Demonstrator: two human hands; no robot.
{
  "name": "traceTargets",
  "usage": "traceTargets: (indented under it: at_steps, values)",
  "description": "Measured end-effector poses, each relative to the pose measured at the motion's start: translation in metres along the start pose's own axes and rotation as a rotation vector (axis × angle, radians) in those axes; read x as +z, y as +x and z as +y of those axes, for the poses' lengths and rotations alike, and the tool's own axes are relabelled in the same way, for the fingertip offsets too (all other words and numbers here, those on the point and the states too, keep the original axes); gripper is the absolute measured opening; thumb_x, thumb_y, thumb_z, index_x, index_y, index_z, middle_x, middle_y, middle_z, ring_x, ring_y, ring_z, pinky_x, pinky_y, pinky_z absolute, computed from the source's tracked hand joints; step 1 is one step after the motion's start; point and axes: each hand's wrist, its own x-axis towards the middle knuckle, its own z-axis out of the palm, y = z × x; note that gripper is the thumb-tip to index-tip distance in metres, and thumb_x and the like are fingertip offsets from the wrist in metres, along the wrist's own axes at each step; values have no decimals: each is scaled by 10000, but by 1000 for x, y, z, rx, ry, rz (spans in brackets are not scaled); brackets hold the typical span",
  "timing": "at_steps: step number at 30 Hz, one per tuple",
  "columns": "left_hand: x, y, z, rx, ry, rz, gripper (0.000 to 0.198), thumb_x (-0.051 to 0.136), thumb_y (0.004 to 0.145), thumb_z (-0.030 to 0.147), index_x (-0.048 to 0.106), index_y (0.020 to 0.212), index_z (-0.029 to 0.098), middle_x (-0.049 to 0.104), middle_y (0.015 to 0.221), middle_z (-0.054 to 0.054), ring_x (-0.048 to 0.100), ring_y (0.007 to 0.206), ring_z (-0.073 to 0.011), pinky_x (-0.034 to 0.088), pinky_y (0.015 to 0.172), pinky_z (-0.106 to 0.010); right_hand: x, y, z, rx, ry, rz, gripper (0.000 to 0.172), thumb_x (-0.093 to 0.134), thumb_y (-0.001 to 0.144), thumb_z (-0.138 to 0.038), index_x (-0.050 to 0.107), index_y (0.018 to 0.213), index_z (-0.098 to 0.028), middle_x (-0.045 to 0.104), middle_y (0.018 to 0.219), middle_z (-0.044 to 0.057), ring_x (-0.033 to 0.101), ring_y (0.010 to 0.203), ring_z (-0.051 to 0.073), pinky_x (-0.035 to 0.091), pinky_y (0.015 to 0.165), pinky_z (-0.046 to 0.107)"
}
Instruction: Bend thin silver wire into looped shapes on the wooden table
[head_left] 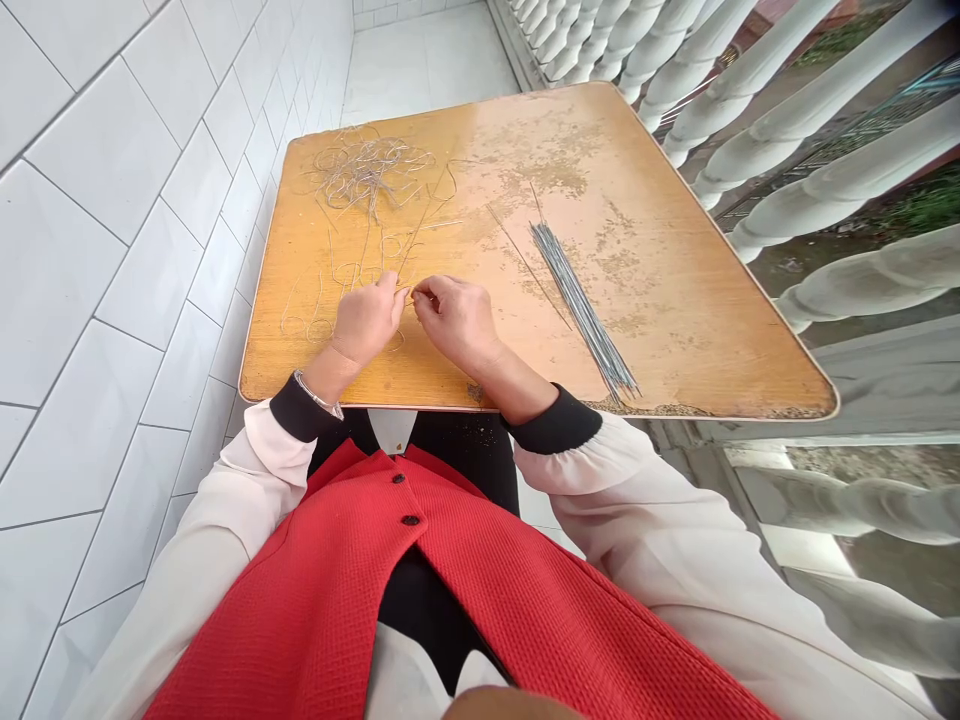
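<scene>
My left hand point(367, 318) is closed in a pinch near the table's front edge, gripping a thin wire point(417, 232) that rises away from the fingers toward the back of the table. Close beside it, my right hand point(459, 318) is also pinched, its fingertips meeting the wire by the left thumb. The short bit between the two hands is mostly covered by fingers. Several bent, looped wire pieces point(346, 272) lie around and beyond my left hand. To the right rests a bundle of straight grey wires point(581, 308), with a single straight wire point(529, 262) alongside.
A tangled heap of curled wire point(369, 168) sits at the table's far left. The worn wooden table point(720, 330) stands between a white tiled wall point(135, 210) on the left and a white balustrade point(847, 190) on the right.
</scene>
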Motion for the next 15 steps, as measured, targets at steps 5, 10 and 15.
traceTargets:
  at_steps: [5,10,15]
  values:
    - [-1,3,-1,2,-56,11,213,540,1009,351,611,860,216,679,733,-43,629,705,-181,427,703,-297,-5,3,-9,339,559,-136,157,706,834,-307,664,728,-199,663,664,10,589,580,128,505,609,271]
    - [-4,3,0,9,-150,11,252,518,1013,322,558,786,220,626,650,0,577,640,-150,417,680,-283,-13,5,-15,492,950,-244,195,809,755,-356,690,732,-204,715,782,15,598,599,92,529,595,221]
    - [-4,2,-1,35,-169,14,292,517,1017,326,510,742,229,579,614,12,561,632,-148,403,677,-287,-12,6,-15,513,1015,-296,133,711,774,-269,645,697,-184,688,734,18,589,541,92,510,556,229]
